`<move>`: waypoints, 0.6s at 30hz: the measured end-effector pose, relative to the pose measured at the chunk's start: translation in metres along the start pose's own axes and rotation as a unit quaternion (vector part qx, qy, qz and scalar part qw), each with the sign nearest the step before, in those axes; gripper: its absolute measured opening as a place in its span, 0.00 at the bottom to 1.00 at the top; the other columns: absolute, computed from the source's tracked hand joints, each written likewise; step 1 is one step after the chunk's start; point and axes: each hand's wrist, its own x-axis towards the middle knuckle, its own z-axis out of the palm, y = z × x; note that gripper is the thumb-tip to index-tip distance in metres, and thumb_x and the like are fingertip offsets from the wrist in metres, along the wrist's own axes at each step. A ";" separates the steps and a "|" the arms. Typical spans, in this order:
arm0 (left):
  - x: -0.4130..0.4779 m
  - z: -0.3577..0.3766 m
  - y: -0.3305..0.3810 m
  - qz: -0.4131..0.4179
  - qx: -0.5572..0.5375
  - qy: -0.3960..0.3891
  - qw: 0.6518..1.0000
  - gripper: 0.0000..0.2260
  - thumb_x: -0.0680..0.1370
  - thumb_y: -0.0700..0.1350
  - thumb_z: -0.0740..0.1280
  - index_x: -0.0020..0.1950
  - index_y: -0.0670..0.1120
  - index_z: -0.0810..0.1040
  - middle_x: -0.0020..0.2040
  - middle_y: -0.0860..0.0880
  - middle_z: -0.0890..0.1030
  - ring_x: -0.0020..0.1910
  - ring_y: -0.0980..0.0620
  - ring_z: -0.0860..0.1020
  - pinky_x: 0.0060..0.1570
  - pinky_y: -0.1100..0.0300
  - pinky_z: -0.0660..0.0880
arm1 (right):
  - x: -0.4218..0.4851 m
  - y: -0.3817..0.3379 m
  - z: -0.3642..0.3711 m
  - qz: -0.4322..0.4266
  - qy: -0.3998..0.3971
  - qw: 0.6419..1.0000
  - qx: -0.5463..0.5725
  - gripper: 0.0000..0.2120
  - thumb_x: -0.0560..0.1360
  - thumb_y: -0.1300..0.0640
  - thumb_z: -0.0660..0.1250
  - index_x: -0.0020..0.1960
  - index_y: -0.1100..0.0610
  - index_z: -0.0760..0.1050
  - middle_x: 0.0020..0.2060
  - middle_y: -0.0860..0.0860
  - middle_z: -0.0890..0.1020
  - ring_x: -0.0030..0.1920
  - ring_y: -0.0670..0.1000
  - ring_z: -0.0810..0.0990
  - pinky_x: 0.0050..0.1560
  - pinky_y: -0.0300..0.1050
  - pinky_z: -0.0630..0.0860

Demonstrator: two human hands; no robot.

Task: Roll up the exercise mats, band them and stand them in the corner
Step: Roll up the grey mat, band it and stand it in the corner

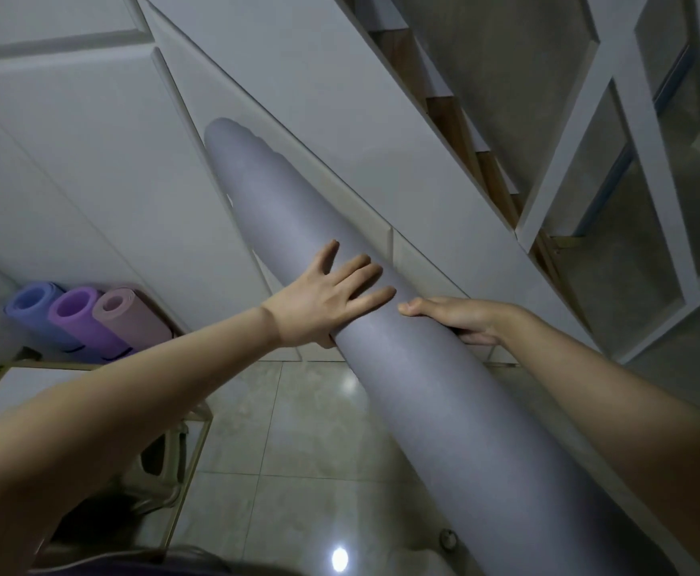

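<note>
A long grey rolled mat (298,226) leans tilted against the white panelled wall, its far end up at the left and its near end running out of the frame at the lower right. My left hand (331,299) lies flat on the roll's left side with fingers straight and spread. My right hand (458,318) holds the roll from the right, thumb on top and fingers curled behind it. No band shows on the visible part of the roll.
Three rolled mats, blue (32,307), purple (75,313) and pink (125,313), lie side by side on a low white table (19,388) with a gold frame at the left. A white staircase with wooden treads (452,118) rises at the right. The floor (298,451) is glossy tile.
</note>
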 end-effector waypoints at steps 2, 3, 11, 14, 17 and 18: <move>0.003 0.004 -0.004 0.010 -0.015 -0.018 1.000 0.48 0.51 0.55 0.78 0.67 0.44 0.63 0.59 0.39 0.75 0.57 0.41 0.74 0.55 0.37 0.68 | 0.001 -0.008 0.005 0.007 0.051 0.997 -0.060 0.26 0.76 0.41 0.62 0.68 0.54 0.69 0.62 0.51 0.77 0.62 0.53 0.76 0.65 0.52 0.71; 0.005 0.006 -0.005 0.012 -0.024 -0.036 0.999 0.48 0.51 0.56 0.77 0.67 0.45 0.63 0.58 0.39 0.75 0.55 0.41 0.75 0.54 0.38 0.68 | 0.001 -0.010 0.008 0.008 0.084 0.991 -0.100 0.31 0.74 0.40 0.64 0.71 0.55 0.65 0.65 0.51 0.75 0.63 0.53 0.75 0.64 0.52 0.72; 0.035 0.005 -0.003 -0.019 -0.054 -0.168 0.984 0.49 0.60 0.65 0.73 0.74 0.51 0.55 0.63 0.46 0.70 0.62 0.46 0.69 0.59 0.44 0.64 | 0.006 0.000 0.048 0.053 0.224 0.898 -0.376 0.58 0.62 0.31 0.71 0.76 0.61 0.47 0.72 0.59 0.62 0.70 0.58 0.65 0.65 0.52 0.66; 0.035 0.006 0.000 -0.013 -0.059 -0.187 0.980 0.50 0.60 0.66 0.73 0.75 0.51 0.55 0.65 0.47 0.69 0.63 0.46 0.69 0.62 0.41 0.62 | 0.007 0.010 0.045 0.034 0.231 0.921 -0.311 0.52 0.60 0.34 0.74 0.73 0.59 0.56 0.68 0.55 0.70 0.66 0.56 0.71 0.60 0.48 0.72; 0.027 0.005 0.006 -0.025 -0.065 -0.177 0.982 0.50 0.60 0.65 0.73 0.75 0.51 0.57 0.68 0.46 0.68 0.66 0.45 0.68 0.64 0.37 0.60 | 0.006 0.021 0.040 0.023 0.230 0.941 -0.246 0.47 0.59 0.38 0.76 0.70 0.56 0.60 0.64 0.53 0.74 0.60 0.53 0.75 0.56 0.46 0.74; 0.021 0.005 0.009 -0.031 -0.062 -0.154 0.986 0.49 0.59 0.64 0.75 0.74 0.50 0.59 0.68 0.45 0.69 0.66 0.44 0.69 0.63 0.35 0.61 | 0.006 0.025 0.037 0.024 0.228 0.947 -0.226 0.46 0.60 0.40 0.76 0.70 0.55 0.61 0.63 0.52 0.74 0.58 0.52 0.75 0.54 0.46 0.74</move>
